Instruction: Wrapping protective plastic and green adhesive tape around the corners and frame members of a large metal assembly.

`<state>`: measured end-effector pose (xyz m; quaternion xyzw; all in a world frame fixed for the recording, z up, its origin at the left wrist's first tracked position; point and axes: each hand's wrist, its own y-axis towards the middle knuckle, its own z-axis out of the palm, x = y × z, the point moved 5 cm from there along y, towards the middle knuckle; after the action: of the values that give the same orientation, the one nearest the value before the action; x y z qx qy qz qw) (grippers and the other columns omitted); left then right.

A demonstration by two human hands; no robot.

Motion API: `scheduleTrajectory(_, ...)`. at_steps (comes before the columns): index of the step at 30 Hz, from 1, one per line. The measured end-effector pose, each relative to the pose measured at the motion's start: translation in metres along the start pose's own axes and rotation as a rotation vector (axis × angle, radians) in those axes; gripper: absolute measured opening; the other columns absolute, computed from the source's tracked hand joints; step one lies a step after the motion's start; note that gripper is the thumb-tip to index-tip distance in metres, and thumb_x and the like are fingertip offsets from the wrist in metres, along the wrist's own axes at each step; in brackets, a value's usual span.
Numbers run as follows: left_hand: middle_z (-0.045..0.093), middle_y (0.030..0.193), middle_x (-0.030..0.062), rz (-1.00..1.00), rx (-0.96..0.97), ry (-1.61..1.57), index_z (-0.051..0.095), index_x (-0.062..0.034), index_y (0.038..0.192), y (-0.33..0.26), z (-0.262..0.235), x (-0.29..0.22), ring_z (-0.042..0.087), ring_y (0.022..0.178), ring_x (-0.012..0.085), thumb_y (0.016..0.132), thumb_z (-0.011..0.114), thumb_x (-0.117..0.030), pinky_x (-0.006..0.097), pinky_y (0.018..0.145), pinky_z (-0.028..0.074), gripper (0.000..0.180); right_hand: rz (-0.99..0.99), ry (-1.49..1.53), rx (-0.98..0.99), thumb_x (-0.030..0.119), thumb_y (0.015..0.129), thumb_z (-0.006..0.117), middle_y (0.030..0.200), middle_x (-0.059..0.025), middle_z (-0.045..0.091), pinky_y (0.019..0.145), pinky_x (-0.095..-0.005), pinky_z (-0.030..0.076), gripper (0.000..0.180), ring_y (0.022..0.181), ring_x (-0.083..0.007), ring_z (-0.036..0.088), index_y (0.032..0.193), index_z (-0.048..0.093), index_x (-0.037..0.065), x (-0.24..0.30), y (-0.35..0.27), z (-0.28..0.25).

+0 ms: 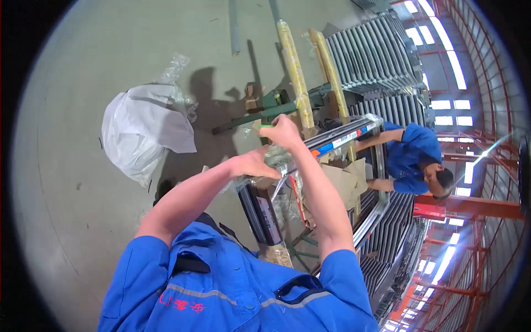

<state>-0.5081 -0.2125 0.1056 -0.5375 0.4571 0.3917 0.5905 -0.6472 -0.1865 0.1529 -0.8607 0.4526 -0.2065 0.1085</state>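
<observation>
A rectangular metal frame (338,133) with dark rails and a blue and orange label strip lies in front of me, on stands. Clear plastic film (278,155) covers its near-left corner. My left hand (255,164) is closed around this wrapped corner, its fingers partly hidden by film. Just beyond it, my right hand (284,131) is raised above the frame, curled around a small bright green object (266,126). Only a bit of the green object shows, so its kind is unclear. Brown cardboard (344,185) lies inside the frame.
Across the frame, a co-worker (416,157) in blue has both hands at its far side. Yellow-wrapped bars (296,72) and a green stand (271,112) lie beyond. White sheeting (145,130) is heaped on the floor at left; stacked metal frames (376,52) stand at far right.
</observation>
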Motion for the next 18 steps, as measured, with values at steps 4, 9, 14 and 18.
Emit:
scheduleTrajectory(4, 0.048, 0.141, 0.0231, 0.033, 0.001, 0.007, 0.037, -0.0008, 0.144, 0.007, 0.000, 0.024, 0.049, 0.129, 0.0311, 0.063, 0.080, -0.055, 0.040, 0.110, 0.038, 0.107, 0.030, -0.239, 0.439, 0.046, 0.061, 0.075, 0.104, -0.0266, 0.069, 0.088, -0.0407, 0.052, 0.067, 0.101, -0.0349, 0.067, 0.098, 0.069, -0.010, 0.000, 0.027, 0.051)
scheduleTrajectory(9, 0.062, 0.124, 0.0118, -0.210, 0.114, -0.450, 0.059, -0.0001, 0.128, 0.005, -0.018, 0.037, 0.058, 0.112, 0.0240, 0.077, 0.072, -0.048, 0.038, 0.096, 0.047, 0.071, -0.082, -0.299, 0.535, 0.049, 0.065, 0.073, 0.084, -0.0281, 0.068, 0.077, -0.0386, 0.053, 0.060, 0.085, -0.0343, 0.071, 0.080, 0.071, -0.009, -0.025, 0.040, 0.075)
scheduleTrajectory(14, 0.066, 0.091, 0.0063, -0.337, -0.148, -0.443, 0.073, -0.0015, 0.101, 0.021, -0.036, 0.082, 0.062, 0.080, 0.0150, 0.075, 0.075, -0.044, 0.031, 0.067, 0.052, 0.050, 0.045, -0.322, 0.445, 0.056, 0.067, 0.069, 0.114, -0.0268, 0.066, 0.092, -0.0393, 0.049, 0.078, 0.112, -0.0332, 0.064, 0.108, 0.067, -0.010, -0.020, 0.027, 0.070)
scheduleTrajectory(18, 0.065, 0.088, 0.0042, -0.361, -0.052, -0.254, 0.070, -0.0016, 0.098, 0.032, -0.053, 0.077, 0.060, 0.078, 0.0131, 0.076, 0.078, -0.040, 0.028, 0.069, 0.051, 0.045, 0.125, -0.275, 0.451, 0.064, 0.063, 0.068, 0.129, -0.0204, 0.062, 0.102, -0.0398, 0.046, 0.089, 0.121, -0.0324, 0.059, 0.122, 0.064, -0.003, -0.038, 0.039, 0.069)
